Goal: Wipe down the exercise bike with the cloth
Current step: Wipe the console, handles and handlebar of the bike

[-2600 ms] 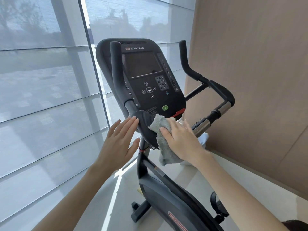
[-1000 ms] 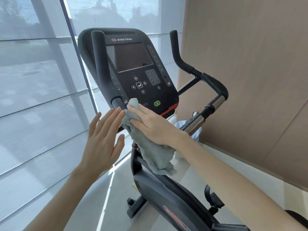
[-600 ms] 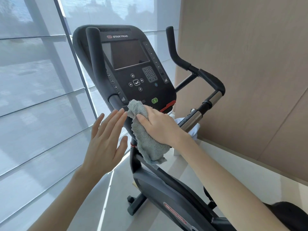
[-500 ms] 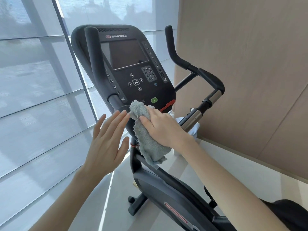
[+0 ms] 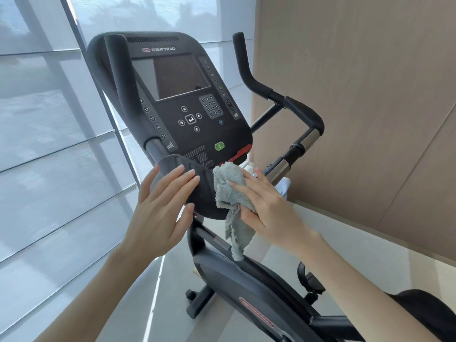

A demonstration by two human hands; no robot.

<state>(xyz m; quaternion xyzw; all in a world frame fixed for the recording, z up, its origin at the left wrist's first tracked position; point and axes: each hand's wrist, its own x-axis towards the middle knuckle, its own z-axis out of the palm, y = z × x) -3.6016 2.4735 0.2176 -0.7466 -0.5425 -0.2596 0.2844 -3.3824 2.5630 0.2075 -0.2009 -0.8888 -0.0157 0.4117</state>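
The cloth (image 5: 229,191) lies bunched against the black housing (image 5: 197,183) under the console (image 5: 177,95) of the exercise bike (image 5: 246,280), its long axis running 12 to 6 o'clock with the loose tail hanging toward 6. The right hand (image 5: 266,206) holds it (fingers flat over the wad, thumb pinching the fold); the left hand (image 5: 160,208), open with straight fingers, rests on the housing at the cloth's 9 o'clock. The bike's frame runs from the console down toward 5 o'clock.
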